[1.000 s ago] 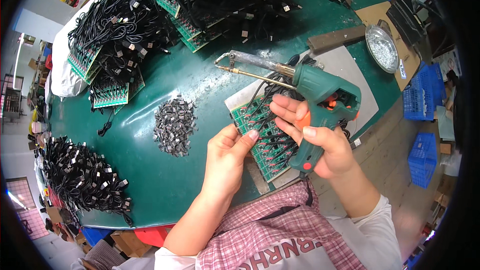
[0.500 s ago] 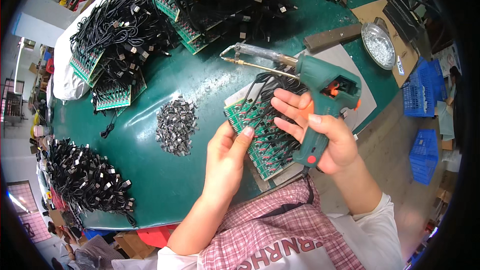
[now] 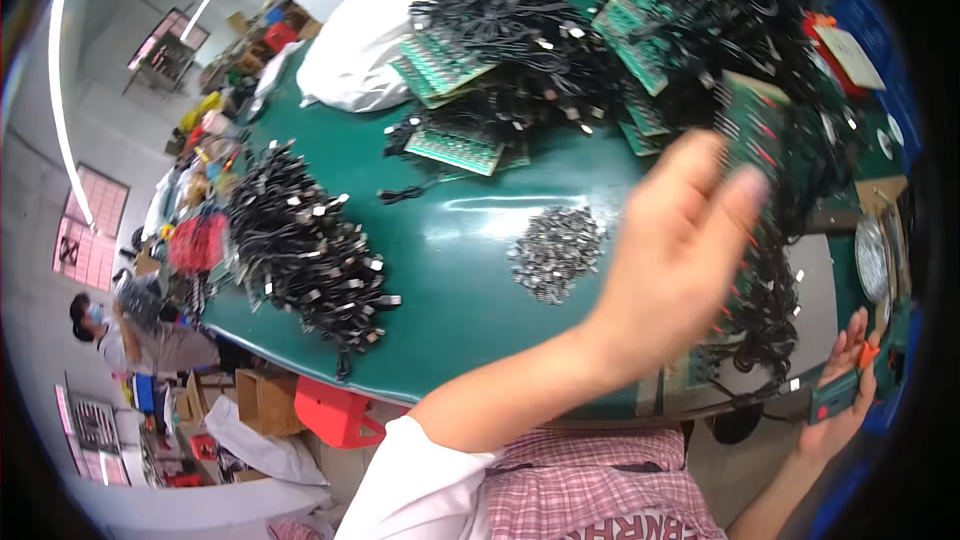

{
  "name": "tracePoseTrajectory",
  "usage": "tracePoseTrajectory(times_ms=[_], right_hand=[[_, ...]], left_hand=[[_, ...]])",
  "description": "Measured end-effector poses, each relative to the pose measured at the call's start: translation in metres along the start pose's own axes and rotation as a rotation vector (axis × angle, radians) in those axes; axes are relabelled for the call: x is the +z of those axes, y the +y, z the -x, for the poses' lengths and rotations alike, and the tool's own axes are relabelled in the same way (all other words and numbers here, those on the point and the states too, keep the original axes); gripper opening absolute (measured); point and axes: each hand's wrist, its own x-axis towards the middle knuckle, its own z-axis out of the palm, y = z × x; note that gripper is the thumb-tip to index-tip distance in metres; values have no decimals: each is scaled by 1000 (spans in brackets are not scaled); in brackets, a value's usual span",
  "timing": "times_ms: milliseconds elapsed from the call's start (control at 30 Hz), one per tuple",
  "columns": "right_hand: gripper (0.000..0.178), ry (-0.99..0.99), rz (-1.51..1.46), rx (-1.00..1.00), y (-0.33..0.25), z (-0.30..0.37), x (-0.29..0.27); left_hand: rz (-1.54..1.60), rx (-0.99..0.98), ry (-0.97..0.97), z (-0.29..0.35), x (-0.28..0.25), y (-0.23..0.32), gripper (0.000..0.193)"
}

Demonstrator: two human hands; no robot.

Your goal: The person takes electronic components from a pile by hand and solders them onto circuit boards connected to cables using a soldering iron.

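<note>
My left hand (image 3: 665, 260), blurred by motion, is closed on the edge of a green circuit board (image 3: 755, 130). The board is lifted and tilted over the table, with red wire ends along it. Black cables (image 3: 770, 325) hang from it toward a light flat sheet (image 3: 820, 290). Off to the far right, my right hand (image 3: 845, 425) grips the green handle of a soldering gun (image 3: 833, 398) with an orange trigger. Its tip cannot be made out. Left of the board lies a pile of small metal connectors (image 3: 557, 255).
Cabled boards (image 3: 455, 148) and black cables (image 3: 500, 25) are heaped at the back beside a white sack (image 3: 350, 50). Another cable bundle (image 3: 300, 250) lies at the left. A metal dish (image 3: 871, 260) stands at the right, a red stool (image 3: 335, 410) below the table edge.
My left hand has lifted the cabled board up and away from me. My right hand has carried the soldering gun right and lower, away from the board. The view has turned leftward.
</note>
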Motion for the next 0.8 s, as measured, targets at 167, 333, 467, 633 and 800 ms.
tracePoseTrajectory(times_ms=[167,333,467,633,800], right_hand=[[45,24,-42,108,17,-3,-19],[46,39,25,123,20,3,-34],[46,48,33,146,29,-4,-30],[44,154,72,212,43,-7,-21],[38,357,246,188,53,6,23]], left_hand=[[-133,57,335,-14,-94,76,20],[-530,180,738,-15,-211,171,18],[-360,14,772,10,-335,247,27],[-1338,-776,1214,89,-475,256,27],[-1373,-123,699,47,-421,184,54]])
